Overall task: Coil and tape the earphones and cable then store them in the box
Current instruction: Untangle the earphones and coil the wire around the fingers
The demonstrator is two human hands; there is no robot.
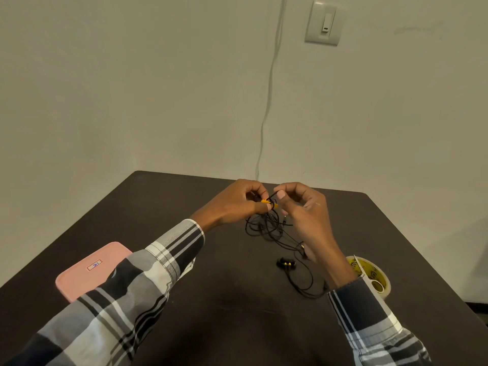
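A tangle of thin black earphone wire (266, 226) hangs from both hands above the dark table (216, 294). My left hand (237, 202) pinches the wire at a small yellow piece (265, 201). My right hand (303, 210) pinches the same wire just right of it, fingers curled. The two black earbuds (285, 263) with yellow marks lie together on the table below the hands, and their wire loops toward my right sleeve. A pink box (89, 270) lies closed at the left, partly behind my left sleeve. A roll of clear tape (372, 276) sits at the right.
The table's far edge meets a pale wall just behind the hands. A white cord (266, 107) runs down the wall to the table's back edge, and a wall switch (323, 22) is high on the right. The right table edge falls away beyond the tape roll.
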